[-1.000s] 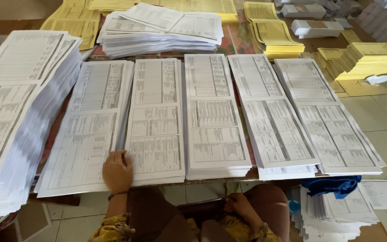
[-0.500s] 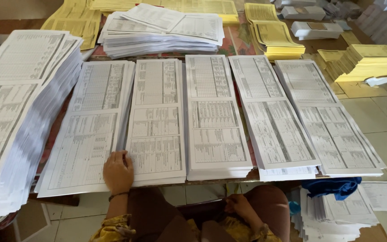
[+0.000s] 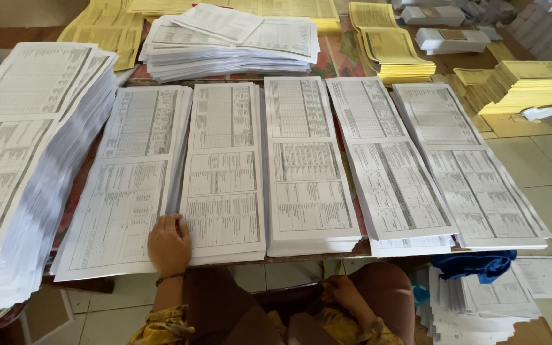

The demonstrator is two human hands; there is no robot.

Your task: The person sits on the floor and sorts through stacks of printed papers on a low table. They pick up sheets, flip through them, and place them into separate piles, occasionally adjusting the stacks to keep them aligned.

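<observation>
Biggest item: a tall, slumped stack of printed sheets (image 3: 27, 166), seen well to the left of the left hand (image 3: 168, 244), its edges fanned and partly blurred. Five long stacks of white printed forms are laid side by side on the table (image 3: 327, 59), w/ only a strip of its patterned top exposed.

The left hand is laid flat, palm down, fingers spread & not clenched on anything. It is rested across the seam where the 1st long stack (image 3: 122, 185) and the 2nd long stack (image 3: 223, 172) meet, at their near ends, both touched. A dark band is worn at that wrist. The 3rd, 4th & 5th stacks are spread off to the right of that hand, the 3rd stack (image 3: 308, 166) being nearest.

Beyond the grip, at the far side, a messy heap of white sheets (image 3: 231, 38) is seen, w/ yellow paper piles (image 3: 391, 48) further right.

The right hand (image 3: 343, 295) is kept low, under the table edge, in the lap; fingers are curled, but whether anything is gripped cannot be told. A blue cloth (image 3: 474, 265) is seen to its right, on a low paper pile.
</observation>
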